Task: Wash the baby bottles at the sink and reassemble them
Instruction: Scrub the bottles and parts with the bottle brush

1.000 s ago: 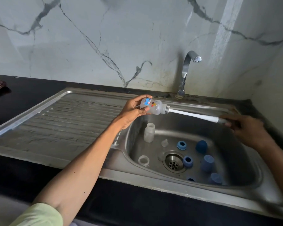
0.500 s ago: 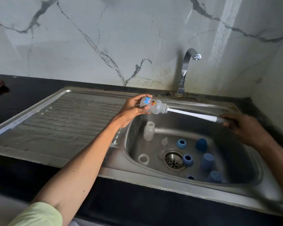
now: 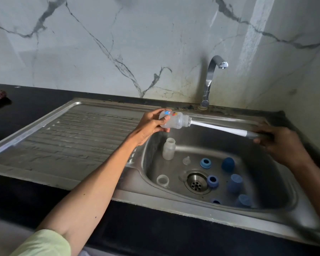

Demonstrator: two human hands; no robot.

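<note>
At centre frame the left hand (image 3: 151, 124) holds a clear baby bottle (image 3: 174, 120) on its side, fingers curled round its base. A white bottle brush (image 3: 218, 128) enters its neck; the right hand (image 3: 283, 143) grips the handle at right. Loose parts lie in the sink (image 3: 266, 211) below.

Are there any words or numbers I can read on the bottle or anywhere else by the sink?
No text can be read anywhere.
Bottle held by the left hand: a small blue, red and yellow print, too small and blurred to read.
Brush in the right hand, the parts in the sink, the tap: no writing shows.
</note>
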